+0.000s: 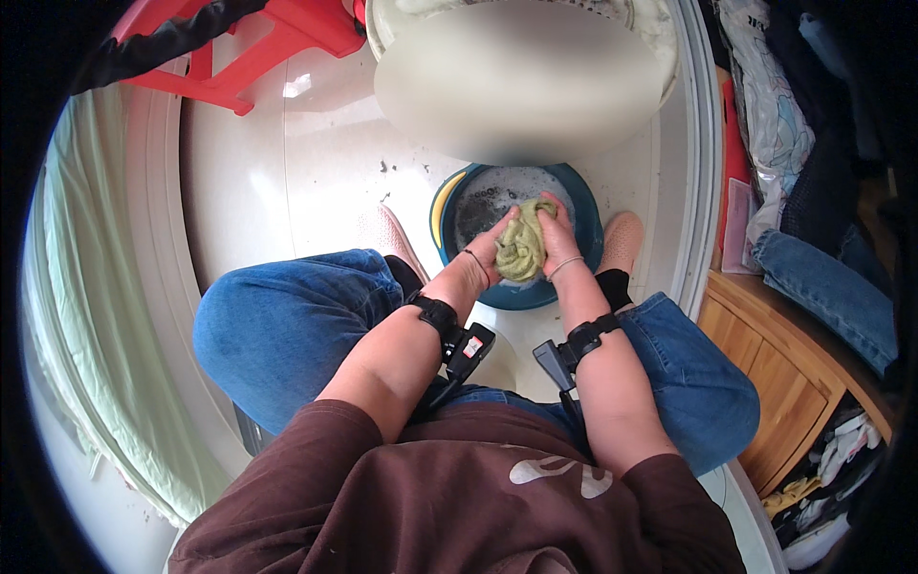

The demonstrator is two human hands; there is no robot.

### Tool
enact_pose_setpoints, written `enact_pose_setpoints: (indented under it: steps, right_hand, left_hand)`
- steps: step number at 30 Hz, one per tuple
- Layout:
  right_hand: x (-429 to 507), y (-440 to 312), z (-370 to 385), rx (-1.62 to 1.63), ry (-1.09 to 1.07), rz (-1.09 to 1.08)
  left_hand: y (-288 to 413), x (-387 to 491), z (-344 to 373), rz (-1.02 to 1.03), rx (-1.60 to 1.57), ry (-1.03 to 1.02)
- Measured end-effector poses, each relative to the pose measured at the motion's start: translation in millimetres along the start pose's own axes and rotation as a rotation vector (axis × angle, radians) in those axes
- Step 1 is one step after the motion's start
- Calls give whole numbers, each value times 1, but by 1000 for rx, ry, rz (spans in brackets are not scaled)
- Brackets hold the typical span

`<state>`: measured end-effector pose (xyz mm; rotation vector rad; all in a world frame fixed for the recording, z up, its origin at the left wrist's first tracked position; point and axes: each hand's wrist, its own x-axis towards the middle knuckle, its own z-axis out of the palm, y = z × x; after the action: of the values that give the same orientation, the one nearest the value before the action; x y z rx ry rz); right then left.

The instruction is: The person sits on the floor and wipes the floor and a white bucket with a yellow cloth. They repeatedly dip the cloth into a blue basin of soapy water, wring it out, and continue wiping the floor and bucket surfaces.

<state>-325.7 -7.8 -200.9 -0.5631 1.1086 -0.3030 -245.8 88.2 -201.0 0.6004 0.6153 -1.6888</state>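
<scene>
A bunched, wet-looking green cloth is gripped between my two hands above a round dark-teal plastic basin. My left hand holds the cloth's left side, its fingers partly hidden behind it. On the opposite side, my right hand presses against the cloth with the thumb in front. Dark, sudsy water with white foam fills the basin. A yellow strip curves along the basin's left rim.
Pink shoes flank the basin on the tiled floor. At upper left stands a red plastic stool. A pale green curtain hangs at left. Right of the door track are a wooden cabinet and folded jeans.
</scene>
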Motion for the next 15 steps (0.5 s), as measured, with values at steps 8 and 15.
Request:
enact_pose_setpoints:
  steps: [8, 15]
  right_hand:
    - [6, 9, -2, -1145, 68, -178]
    - [-9, -33, -22, 97, -328, 322]
  left_hand:
    - [-16, -13, 11, -232, 178, 168]
    - [-10, -24, 8, -282, 216, 66]
